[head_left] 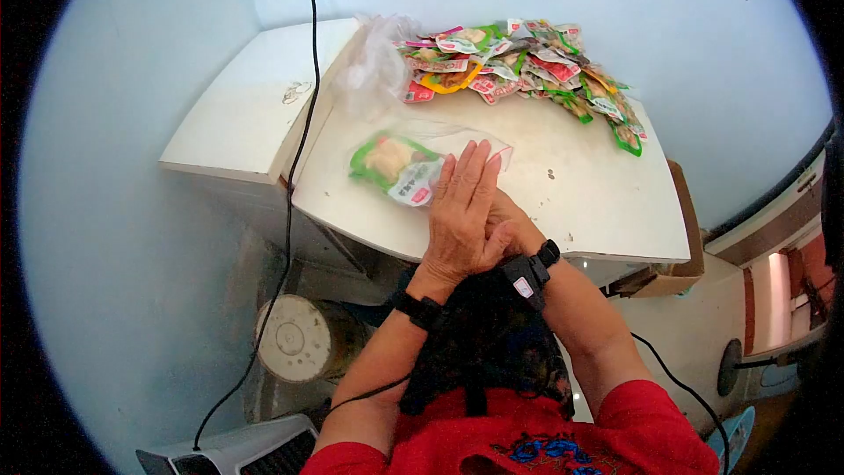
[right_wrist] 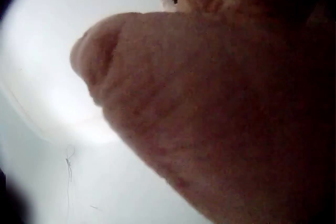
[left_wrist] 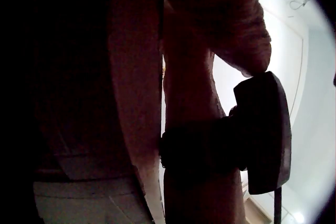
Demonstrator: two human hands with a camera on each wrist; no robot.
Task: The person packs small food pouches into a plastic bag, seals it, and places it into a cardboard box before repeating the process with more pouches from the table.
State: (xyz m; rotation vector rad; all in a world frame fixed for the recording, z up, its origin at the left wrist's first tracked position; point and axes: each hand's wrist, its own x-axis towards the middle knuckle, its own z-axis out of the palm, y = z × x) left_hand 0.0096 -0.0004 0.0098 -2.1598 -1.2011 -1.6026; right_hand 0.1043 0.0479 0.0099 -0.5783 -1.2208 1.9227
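My left hand [head_left: 462, 220] lies over my right hand [head_left: 508, 214], its fingers straight and pointing to the far side of the table. Most of the right hand, including its fingers, is hidden beneath the left, so I cannot tell how they are bent. Left of the fingers is a green and white food packet [head_left: 384, 160] with pale yellow contents. A clear plastic bag [head_left: 448, 134] surrounds it, and the bag's red-lined edge shows beside the left fingertips. The left wrist view is dark, with a strapped wrist. Close skin and a thumb [right_wrist: 121, 50] fill much of the right wrist view.
Many colourful food packets [head_left: 519, 62] are heaped along the back of the white table [head_left: 607, 211]. Crumpled clear plastic [head_left: 374, 70] sits at the back left, beside a white cabinet [head_left: 255, 97]. A black cable [head_left: 303, 123] hangs down on the left. A cardboard box [head_left: 681, 237] stands at right.
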